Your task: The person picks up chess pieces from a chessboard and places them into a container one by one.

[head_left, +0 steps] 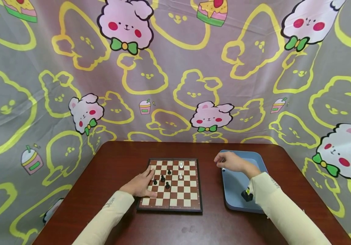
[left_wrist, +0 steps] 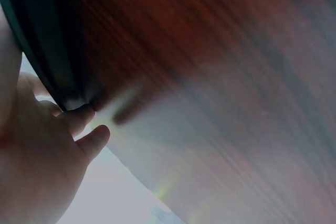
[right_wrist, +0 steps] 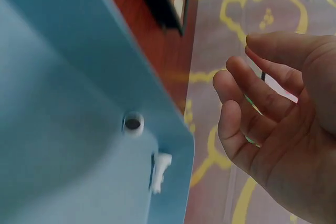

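My left hand rests on the left edge of a chessboard, its thumb and fingers spread over the border squares. Several black chess pieces stand on the board close to that hand. Farther right on it are two white chess pieces. Over the left rim of a blue tray hovers my right hand, fingers loosely bent and holding nothing. In the right wrist view, one white piece lies in a tray corner, and a second white piece shows a dark round end.
The board and tray sit on a dark brown wooden table, with a strip of tabletop between them. A patterned cloth hangs behind and at both sides. A dark object shows beside the right wrist.
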`<move>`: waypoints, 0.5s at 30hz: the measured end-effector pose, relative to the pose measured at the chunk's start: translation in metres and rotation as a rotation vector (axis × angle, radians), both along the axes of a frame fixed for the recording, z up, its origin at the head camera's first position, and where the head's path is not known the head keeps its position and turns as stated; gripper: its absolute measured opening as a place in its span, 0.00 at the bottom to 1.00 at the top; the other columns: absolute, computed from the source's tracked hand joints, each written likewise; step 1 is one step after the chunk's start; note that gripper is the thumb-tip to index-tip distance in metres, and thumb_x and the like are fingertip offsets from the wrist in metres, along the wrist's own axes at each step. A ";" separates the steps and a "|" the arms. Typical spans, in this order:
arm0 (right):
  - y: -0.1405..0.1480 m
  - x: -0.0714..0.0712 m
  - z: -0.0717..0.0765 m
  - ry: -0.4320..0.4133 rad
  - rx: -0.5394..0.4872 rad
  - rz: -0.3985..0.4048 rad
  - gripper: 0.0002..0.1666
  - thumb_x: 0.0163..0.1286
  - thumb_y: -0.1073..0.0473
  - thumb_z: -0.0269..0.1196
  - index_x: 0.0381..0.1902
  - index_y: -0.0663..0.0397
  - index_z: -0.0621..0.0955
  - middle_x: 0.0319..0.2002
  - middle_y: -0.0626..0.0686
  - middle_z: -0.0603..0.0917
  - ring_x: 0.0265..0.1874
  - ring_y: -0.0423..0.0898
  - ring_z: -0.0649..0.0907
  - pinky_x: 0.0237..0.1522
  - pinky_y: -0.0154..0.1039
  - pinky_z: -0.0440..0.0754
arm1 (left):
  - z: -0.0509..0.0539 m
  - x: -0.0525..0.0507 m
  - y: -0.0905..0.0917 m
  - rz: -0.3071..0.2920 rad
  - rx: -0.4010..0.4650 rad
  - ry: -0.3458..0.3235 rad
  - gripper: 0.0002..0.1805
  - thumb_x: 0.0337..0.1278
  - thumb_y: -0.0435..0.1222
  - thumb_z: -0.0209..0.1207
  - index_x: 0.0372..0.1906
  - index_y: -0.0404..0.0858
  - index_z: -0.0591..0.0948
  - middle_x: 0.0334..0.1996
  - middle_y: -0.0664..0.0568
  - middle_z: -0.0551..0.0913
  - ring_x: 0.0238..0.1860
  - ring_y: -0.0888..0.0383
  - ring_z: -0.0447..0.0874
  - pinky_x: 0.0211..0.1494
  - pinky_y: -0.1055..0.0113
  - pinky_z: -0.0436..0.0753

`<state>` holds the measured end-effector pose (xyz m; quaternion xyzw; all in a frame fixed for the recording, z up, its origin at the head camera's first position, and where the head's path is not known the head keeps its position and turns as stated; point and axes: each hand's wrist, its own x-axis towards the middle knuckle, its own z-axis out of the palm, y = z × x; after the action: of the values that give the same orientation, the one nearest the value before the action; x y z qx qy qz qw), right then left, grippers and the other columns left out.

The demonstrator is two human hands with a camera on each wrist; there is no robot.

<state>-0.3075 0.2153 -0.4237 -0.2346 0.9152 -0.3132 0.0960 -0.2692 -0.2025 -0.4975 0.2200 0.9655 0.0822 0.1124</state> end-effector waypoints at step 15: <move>-0.083 0.002 -0.018 -0.017 0.064 0.105 0.10 0.67 0.62 0.61 0.46 0.55 0.81 0.36 0.46 0.82 0.36 0.42 0.80 0.38 0.42 0.78 | -0.003 -0.002 0.000 -0.004 -0.006 0.014 0.63 0.40 0.69 0.60 0.75 0.36 0.49 0.74 0.38 0.41 0.64 0.37 0.64 0.62 0.48 0.66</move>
<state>-0.3056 0.1327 -0.4414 -0.2766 0.9102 -0.2805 0.1276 -0.2710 -0.2028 -0.5005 0.2223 0.9661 0.0774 0.1064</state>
